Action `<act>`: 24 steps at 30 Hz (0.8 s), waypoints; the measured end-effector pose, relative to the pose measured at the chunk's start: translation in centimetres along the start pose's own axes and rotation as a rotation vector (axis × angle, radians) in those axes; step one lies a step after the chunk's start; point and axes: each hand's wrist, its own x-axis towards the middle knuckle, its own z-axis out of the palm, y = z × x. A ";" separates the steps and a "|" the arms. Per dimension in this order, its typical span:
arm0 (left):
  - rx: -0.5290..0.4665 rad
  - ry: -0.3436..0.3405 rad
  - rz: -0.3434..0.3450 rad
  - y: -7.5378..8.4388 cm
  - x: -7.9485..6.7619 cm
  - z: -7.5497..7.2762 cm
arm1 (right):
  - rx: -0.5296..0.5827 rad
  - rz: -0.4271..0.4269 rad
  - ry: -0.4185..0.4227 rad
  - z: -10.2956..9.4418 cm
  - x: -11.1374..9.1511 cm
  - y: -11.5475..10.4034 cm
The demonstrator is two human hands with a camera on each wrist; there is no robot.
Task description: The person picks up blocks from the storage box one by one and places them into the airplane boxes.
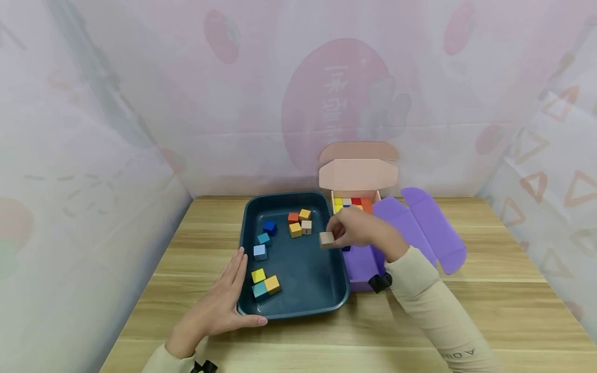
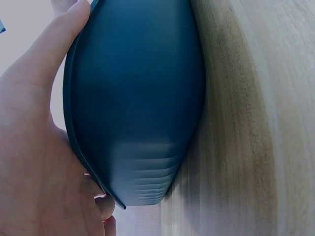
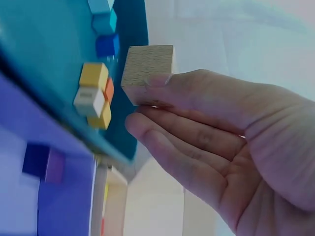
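Note:
My right hand pinches a plain wooden cube between thumb and fingers, above the right side of a dark teal tray. The right wrist view shows the cube's grained top face under the thumb tip. Against the tray's near-left corner lies my left hand, its fingers straight along the left rim and the thumb spread at the front edge. Inside the tray are a dark blue cube, a light blue cube, a yellow cube and several others in small groups.
An opened purple cardboard box stands directly right of the tray, with several coloured cubes at its far end. Its purple flap spreads to the right, and its pale lid stands up behind. Printed cloth walls enclose the wooden table.

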 end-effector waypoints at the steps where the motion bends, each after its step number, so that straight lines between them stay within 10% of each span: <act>1: 0.001 -0.002 -0.001 0.0 0.0 0.0 | 0.004 0.005 0.006 -0.2 -0.4 0.4; 13: 0.005 0.003 -0.009 -0.3 0.2 0.1 | 0.031 0.110 0.051 -0.9 -3.3 3.6; 24: 0.010 0.004 -0.007 -0.4 0.2 0.3 | 0.033 0.231 0.051 3.7 -3.0 5.4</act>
